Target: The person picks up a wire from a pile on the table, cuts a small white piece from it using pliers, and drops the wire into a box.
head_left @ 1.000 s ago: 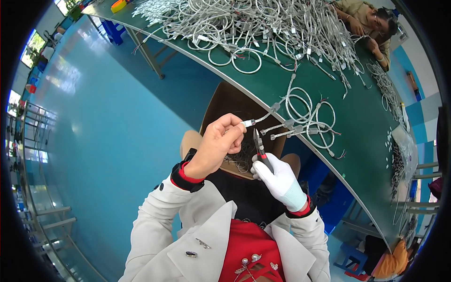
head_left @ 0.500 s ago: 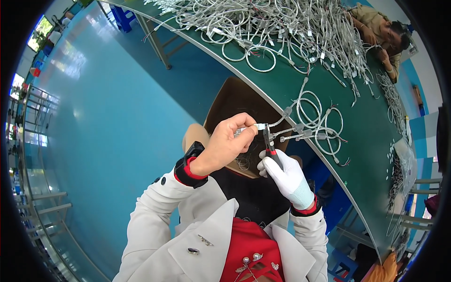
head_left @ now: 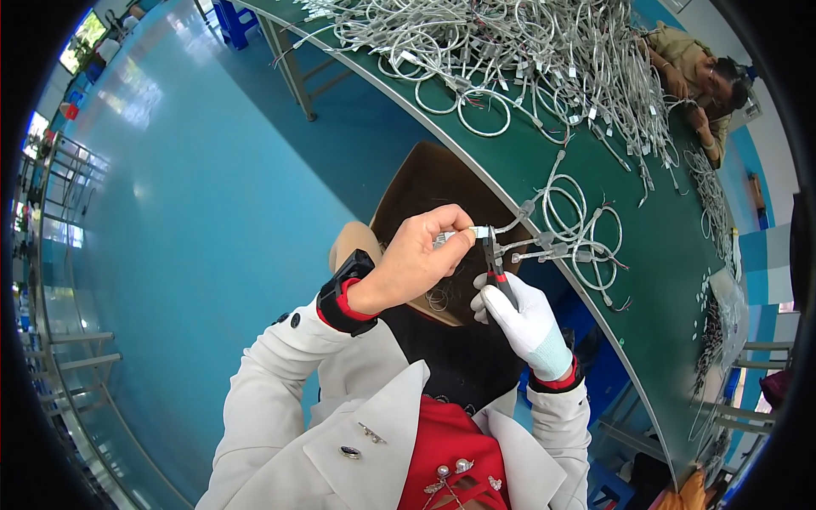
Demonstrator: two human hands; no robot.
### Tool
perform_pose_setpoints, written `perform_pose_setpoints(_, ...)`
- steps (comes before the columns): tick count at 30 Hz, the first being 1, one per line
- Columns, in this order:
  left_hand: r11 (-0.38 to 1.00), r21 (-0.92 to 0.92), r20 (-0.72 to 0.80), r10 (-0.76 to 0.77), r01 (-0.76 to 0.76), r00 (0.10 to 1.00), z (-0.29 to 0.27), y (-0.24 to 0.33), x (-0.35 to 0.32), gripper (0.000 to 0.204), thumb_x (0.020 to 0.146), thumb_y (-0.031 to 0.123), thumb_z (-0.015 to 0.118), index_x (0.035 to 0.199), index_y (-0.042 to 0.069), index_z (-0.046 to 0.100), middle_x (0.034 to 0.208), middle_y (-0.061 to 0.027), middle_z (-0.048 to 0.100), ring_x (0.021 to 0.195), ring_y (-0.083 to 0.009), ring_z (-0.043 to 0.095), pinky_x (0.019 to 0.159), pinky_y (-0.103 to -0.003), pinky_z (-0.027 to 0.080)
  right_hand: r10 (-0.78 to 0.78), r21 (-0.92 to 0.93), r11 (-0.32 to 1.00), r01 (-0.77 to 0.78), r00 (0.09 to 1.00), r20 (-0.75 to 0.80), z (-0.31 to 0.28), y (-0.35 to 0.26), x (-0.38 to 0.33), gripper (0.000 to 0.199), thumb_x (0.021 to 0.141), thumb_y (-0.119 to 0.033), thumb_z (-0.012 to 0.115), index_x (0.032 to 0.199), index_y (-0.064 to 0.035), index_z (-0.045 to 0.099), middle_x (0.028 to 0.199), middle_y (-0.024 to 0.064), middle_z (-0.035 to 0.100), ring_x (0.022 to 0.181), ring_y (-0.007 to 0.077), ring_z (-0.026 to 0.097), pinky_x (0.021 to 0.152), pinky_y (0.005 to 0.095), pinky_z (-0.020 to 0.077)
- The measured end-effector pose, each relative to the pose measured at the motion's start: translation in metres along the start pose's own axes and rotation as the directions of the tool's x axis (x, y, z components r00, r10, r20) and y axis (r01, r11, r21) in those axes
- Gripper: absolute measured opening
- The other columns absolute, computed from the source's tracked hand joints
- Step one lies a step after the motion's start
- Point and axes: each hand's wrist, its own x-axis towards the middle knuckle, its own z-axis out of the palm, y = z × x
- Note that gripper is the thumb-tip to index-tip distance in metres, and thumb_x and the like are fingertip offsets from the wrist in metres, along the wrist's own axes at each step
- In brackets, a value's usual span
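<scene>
My bare left hand (head_left: 422,255) pinches a cable end with a small white tag or label (head_left: 481,232) between thumb and fingers. My right hand (head_left: 520,319), in a white glove, grips cutting pliers (head_left: 500,276) with red and black handles. The pliers' jaws point up and meet the cable right beside the pale tag; whether they bite into it is too small to tell. From there the clear-jacketed cable (head_left: 561,200) runs onto the green table in loops, with grey blocks along it and thin bare wires at its ends.
A large heap of similar cables (head_left: 518,68) covers the far part of the green table (head_left: 595,170). Under its edge, before my knees, stands an open cardboard box (head_left: 408,183). Another person (head_left: 701,81) works at the far right. A plastic bag (head_left: 727,306) lies at the right.
The view has shifted slightly, so the table and cables sit a little lower and to the right. Both hands keep the same hold, pliers still at the tag.
</scene>
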Motion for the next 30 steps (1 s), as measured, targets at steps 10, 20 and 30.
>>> perform_pose_setpoints(10, 0.999, -0.048, 0.01, -0.005, 0.006, 1.0, 0.0, 0.0016, -0.0001, 0.01, 0.095, 0.011, 0.054, 0.088, 0.003, 0.054, 0.068, 0.0038, 0.046, 0.057, -0.0031, 0.037, 0.049, -0.021, 0.03, 0.001, -0.003, 1.0, -0.001, 1.0, 0.012, -0.0012, -0.0005, 0.0021, 0.029, 0.099, -0.019, 0.053, 0.117, 0.0035, 0.057, 0.089, 0.0057, 0.065, 0.078, 0.012, 0.061, 0.074, 0.0258, 0.0491)
perform_pose_setpoints(20, 0.993, -0.108, 0.033, -0.038, 0.041, 0.999, -0.0025, 0.0035, 0.0004, 0.007, 0.093, 0.009, 0.054, 0.089, 0.003, 0.054, 0.067, 0.0037, 0.045, 0.056, -0.0033, 0.036, 0.049, -0.021, 0.029, 0.085, 0.107, 0.99, -0.091, 0.994, 0.067, -0.0055, -0.006, 0.0028, 0.036, 0.098, -0.027, 0.053, 0.119, 0.0015, 0.058, 0.092, 0.0075, 0.067, 0.081, 0.0147, 0.065, 0.076, 0.0271, 0.051)
perform_pose_setpoints(30, 0.988, -0.14, 0.046, -0.065, 0.071, 0.997, -0.0035, 0.0023, -0.0001, 0.007, 0.093, 0.009, 0.053, 0.088, 0.003, 0.054, 0.066, 0.0034, 0.045, 0.056, -0.0033, 0.035, 0.048, -0.021, 0.027, 0.1, 0.103, 0.989, -0.11, 0.99, 0.097, -0.0085, -0.0061, 0.0037, 0.035, 0.099, -0.028, 0.052, 0.117, 0.0011, 0.06, 0.089, 0.0077, 0.067, 0.077, 0.0159, 0.065, 0.073, 0.0273, 0.0516)
